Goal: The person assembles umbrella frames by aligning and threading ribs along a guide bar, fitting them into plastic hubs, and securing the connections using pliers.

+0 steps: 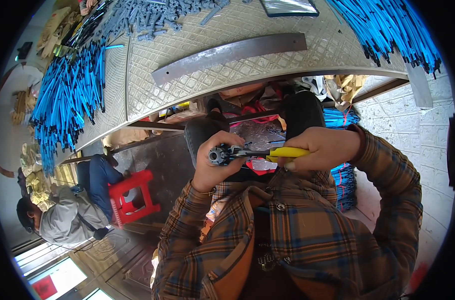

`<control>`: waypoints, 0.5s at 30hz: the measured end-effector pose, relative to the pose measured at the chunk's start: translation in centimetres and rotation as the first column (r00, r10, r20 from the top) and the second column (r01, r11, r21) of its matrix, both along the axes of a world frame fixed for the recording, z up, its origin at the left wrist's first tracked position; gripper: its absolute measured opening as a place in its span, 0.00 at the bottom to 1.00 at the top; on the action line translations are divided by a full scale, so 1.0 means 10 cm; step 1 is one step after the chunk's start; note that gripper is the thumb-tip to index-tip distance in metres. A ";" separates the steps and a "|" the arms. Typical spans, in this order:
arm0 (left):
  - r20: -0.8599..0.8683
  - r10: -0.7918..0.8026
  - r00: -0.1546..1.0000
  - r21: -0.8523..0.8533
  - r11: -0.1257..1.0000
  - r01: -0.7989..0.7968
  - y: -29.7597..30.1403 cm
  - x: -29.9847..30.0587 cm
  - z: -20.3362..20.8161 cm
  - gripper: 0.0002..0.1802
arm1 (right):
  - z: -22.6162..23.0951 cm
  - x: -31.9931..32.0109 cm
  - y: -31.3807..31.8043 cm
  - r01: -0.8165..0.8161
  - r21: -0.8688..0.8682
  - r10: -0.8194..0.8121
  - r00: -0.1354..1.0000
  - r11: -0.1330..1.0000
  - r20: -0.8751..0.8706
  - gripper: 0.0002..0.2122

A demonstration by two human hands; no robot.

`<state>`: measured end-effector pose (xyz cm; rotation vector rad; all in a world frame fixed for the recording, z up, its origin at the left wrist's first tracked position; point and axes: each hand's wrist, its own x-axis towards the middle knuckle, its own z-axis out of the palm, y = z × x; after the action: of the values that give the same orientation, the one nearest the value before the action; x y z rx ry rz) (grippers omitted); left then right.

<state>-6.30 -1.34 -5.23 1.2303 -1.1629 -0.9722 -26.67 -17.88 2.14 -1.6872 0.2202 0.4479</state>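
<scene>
my left hand [215, 162] is clamped on a small grey ribbed part [218, 155] at chest height; my right hand [327, 147] is closed around yellow-handled pliers [267, 152], whose long axis runs sideways, nose touching the part from its right.

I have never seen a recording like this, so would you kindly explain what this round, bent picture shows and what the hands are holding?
There is no machine here: a camera worn on a person's head looks down through a fisheye lens, which bends straight edges. The left hand grips a small grey round part; the right hand holds yellow-handled pliers whose tip meets that part. Ahead, the patterned table carries a long metal bar, heaps of blue rods and grey parts. Another person sits by a red stool.
</scene>
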 end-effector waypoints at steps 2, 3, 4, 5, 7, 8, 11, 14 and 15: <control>0.032 0.001 0.999 -0.017 1.000 0.000 0.00 0.01 -0.01 0.15 | 0.03 0.00 -0.01 -0.013 -0.020 0.013 1.000 1.000 -0.002 0.15; 0.048 0.002 0.999 -0.026 1.000 -0.001 -0.01 0.01 -0.02 0.15 | 0.05 0.01 -0.01 -0.015 -0.016 0.015 1.000 1.000 -0.005 0.15; 0.048 0.001 0.999 -0.026 1.000 0.001 0.00 0.01 -0.01 0.15 | 0.07 0.01 -0.01 -0.017 -0.012 0.017 1.000 1.000 -0.009 0.15; 0.054 0.002 0.999 -0.020 1.000 -0.001 -0.01 0.00 -0.01 0.15 | 0.07 0.00 -0.01 -0.017 -0.009 0.017 1.000 1.000 -0.013 0.15; 0.067 0.004 0.998 -0.007 1.000 -0.004 -0.01 -0.01 0.00 0.15 | 0.07 -0.01 -0.02 -0.009 0.014 0.010 0.998 1.000 -0.055 0.15; 0.066 0.001 0.998 -0.007 1.000 -0.001 -0.01 -0.02 0.01 0.15 | 0.07 -0.01 -0.02 -0.003 0.037 0.006 0.995 0.999 -0.097 0.15; 0.078 0.008 0.997 0.012 1.000 -0.009 -0.01 -0.03 0.03 0.15 | 0.08 -0.02 -0.02 -0.006 0.044 0.011 0.994 0.999 -0.109 0.16; 0.074 -0.001 0.997 -0.007 1.000 0.001 -0.02 -0.02 0.01 0.15 | 0.11 -0.01 -0.03 -0.024 0.011 0.025 0.998 1.000 -0.050 0.16; 0.072 -0.005 0.997 -0.016 1.000 0.007 -0.02 -0.02 0.01 0.15 | 0.13 -0.01 -0.02 -0.032 -0.012 0.032 0.999 0.999 -0.044 0.16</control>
<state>-6.50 -1.59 -5.16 1.2585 -1.2291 -0.9276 -26.81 -18.12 3.39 -1.6964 0.2284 0.5083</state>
